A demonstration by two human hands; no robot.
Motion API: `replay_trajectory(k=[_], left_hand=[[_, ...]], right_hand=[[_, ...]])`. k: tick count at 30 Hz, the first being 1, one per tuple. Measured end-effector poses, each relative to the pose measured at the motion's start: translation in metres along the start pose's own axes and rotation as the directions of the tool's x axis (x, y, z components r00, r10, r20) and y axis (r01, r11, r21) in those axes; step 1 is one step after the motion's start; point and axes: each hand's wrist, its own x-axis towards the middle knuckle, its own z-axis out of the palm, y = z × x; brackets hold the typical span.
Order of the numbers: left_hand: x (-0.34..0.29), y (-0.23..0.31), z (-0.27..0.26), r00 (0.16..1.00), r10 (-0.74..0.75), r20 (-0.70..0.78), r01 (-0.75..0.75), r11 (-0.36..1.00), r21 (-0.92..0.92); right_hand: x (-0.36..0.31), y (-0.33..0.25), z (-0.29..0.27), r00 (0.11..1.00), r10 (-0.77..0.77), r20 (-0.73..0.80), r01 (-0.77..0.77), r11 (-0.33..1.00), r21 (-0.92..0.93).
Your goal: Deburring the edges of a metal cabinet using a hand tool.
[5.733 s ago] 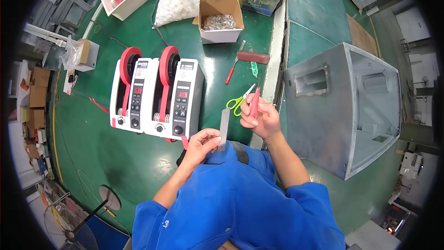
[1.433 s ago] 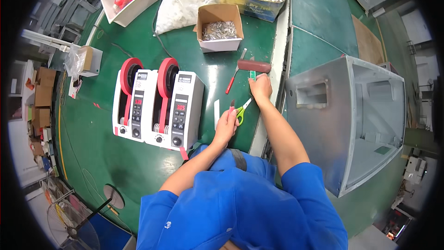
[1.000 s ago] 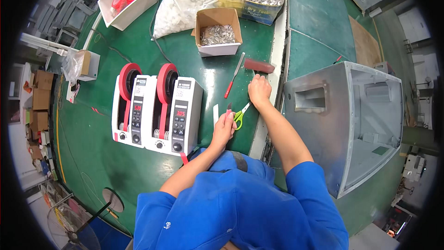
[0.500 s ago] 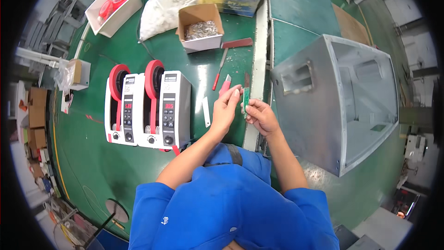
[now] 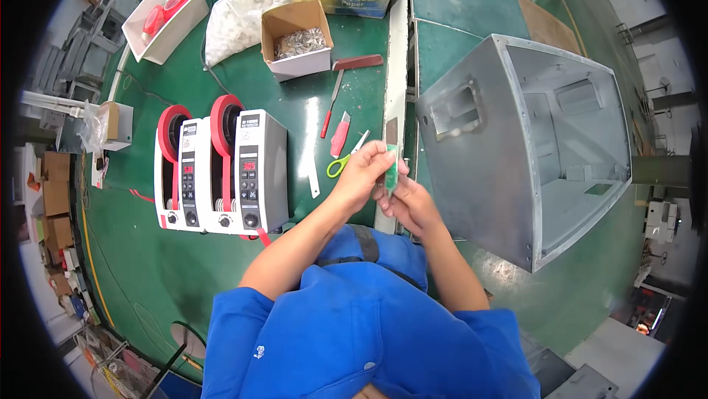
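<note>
From where I stand, the nearest thing to watch is the green knife (image 5: 392, 175), raised in front of the blue shirt (image 5: 332, 340), near the desk's edge, between the two hands. I'd expect it to be light and stiff, with a smooth handle that might slip a little under damp fingers; the thin blade (image 5: 391, 129) would be the part to snap or cut. The handle is the safe place to take hold, well back from the metal. The left hand (image 5: 369, 170) has its fingers pinched in on the handle's upper part; the right hand (image 5: 413, 206) has its fingers curled in around the lower end, though some of their contact is hidden. The handle is slim and bright green, partly covered; the blade is dull and dark, pointing away from the person.

Just beyond, on the green desk (image 5: 295, 100), lie green-handled scissors (image 5: 336, 167), a pale flat strip (image 5: 313, 172) and a pink cutter (image 5: 340, 136). Farther off sits a cardboard box (image 5: 295, 68) of small metal bits.
</note>
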Motion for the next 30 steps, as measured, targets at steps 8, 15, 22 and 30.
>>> replay_trajectory(k=[8, 15, 22, 30], left_hand=[[0.073, -0.046, -0.007, 0.941, 0.338, -0.021, -0.149, 0.469, 0.870], [0.117, -0.055, 0.016, 0.962, 0.255, 0.095, -0.144, 0.178, 0.973], [0.118, -0.063, -0.001, 0.966, 0.183, 0.181, -0.191, 0.040, 0.981], [0.130, -0.056, -0.003, 0.989, 0.150, -0.014, -0.030, 0.285, 0.958]], right_hand=[[-0.151, -0.077, 0.051, 0.639, -0.622, 0.453, 0.296, -0.345, -0.891], [-0.162, -0.119, 0.024, 0.238, -0.928, 0.286, -0.384, -0.360, -0.850], [-0.146, -0.114, 0.005, 0.234, -0.956, 0.179, -0.043, -0.194, -0.980], [-0.147, -0.115, 0.005, 0.289, -0.948, 0.132, -0.095, -0.165, -0.982]])
